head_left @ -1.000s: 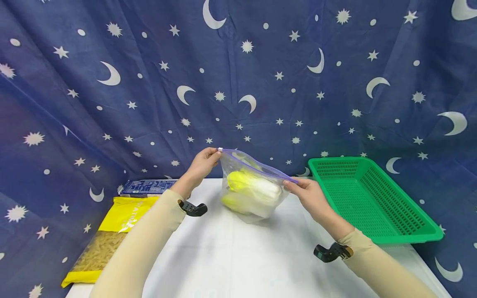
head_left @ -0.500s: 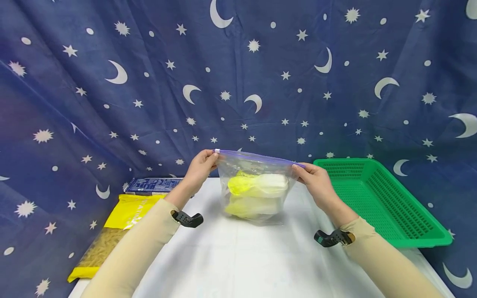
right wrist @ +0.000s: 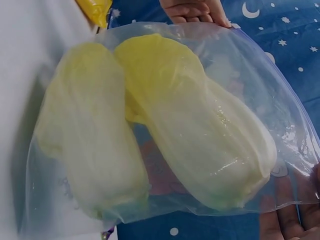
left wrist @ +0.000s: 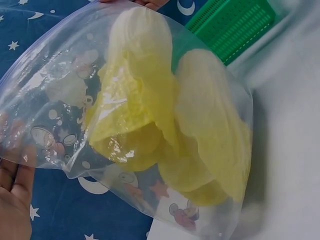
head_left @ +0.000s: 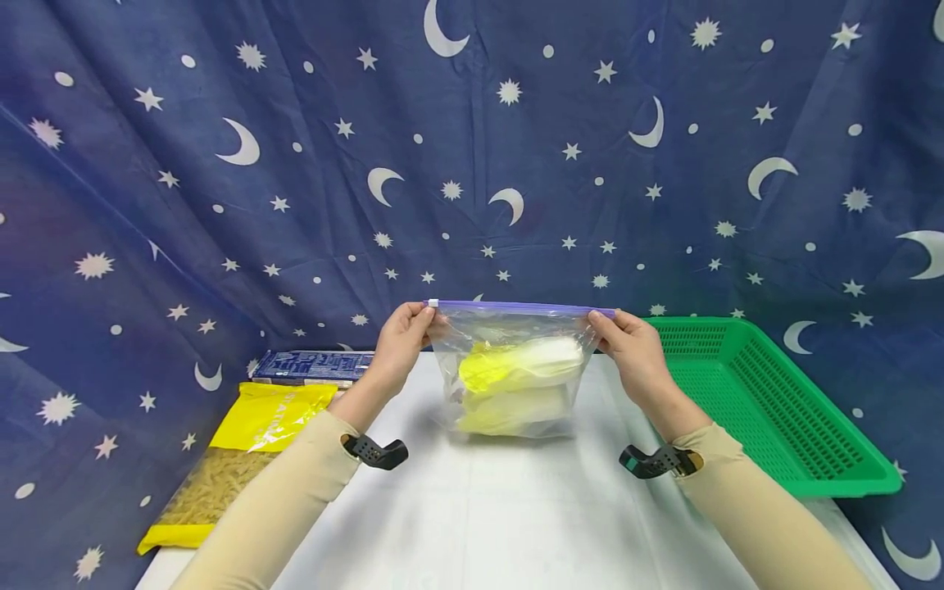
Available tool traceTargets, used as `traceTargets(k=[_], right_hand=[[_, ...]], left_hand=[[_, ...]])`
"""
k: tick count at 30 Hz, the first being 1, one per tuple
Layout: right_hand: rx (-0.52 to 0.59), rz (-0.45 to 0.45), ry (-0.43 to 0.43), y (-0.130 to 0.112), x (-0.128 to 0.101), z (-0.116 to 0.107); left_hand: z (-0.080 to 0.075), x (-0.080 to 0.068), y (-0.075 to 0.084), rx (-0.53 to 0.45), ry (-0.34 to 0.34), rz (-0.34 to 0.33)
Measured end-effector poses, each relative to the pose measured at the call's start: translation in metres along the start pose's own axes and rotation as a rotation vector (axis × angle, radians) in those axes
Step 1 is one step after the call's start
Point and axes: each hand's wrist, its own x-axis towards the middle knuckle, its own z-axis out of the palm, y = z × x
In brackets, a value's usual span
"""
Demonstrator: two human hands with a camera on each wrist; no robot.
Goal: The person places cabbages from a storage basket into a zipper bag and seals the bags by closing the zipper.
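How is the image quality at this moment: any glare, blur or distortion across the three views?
Head view: evenly lit and sharp, wide-angle bending at the edges, a soft shadow under the zip bag on the table. Left wrist view: glare on the plastic and the cabbages, green basket behind slightly soft. Right wrist view: dimmer, close-up softness, small highlights on the film; the left hand sits at the top edge.

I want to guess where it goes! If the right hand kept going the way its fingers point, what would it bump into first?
The right hand grips the right end of the zip bag, fingers pointing left along its purple seal. Going on, it would probably meet the bag and the cabbage inside first, then the left hand at the other end.
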Motion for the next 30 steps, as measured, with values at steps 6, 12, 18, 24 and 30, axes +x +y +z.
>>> traceTargets(k=[6, 12, 18, 24, 30], right_hand=[[0.137, -0.004, 0.019, 0.001, 0.002, 0.0], [0.215, -0.009, 0.016, 0.004, 0.003, -0.002], [0.257, -0.012, 0.02, 0.008, 0.003, -0.002], [0.308, -0.042, 0.008, 0.011, 0.003, 0.0], [0.325, -0.043, -0.002, 0.014, 0.002, -0.001]], left_hand=[[0.005, -0.004, -0.004, 0.005, 0.005, 0.066], [0.009, -0.006, -0.007, 0.009, 0.036, 0.033], [0.009, -0.008, -0.009, -0.031, 0.018, 0.015], [0.008, -0.008, -0.011, -0.053, 0.017, -0.005], [0.008, -0.01, -0.012, -0.077, 0.013, -0.052]])
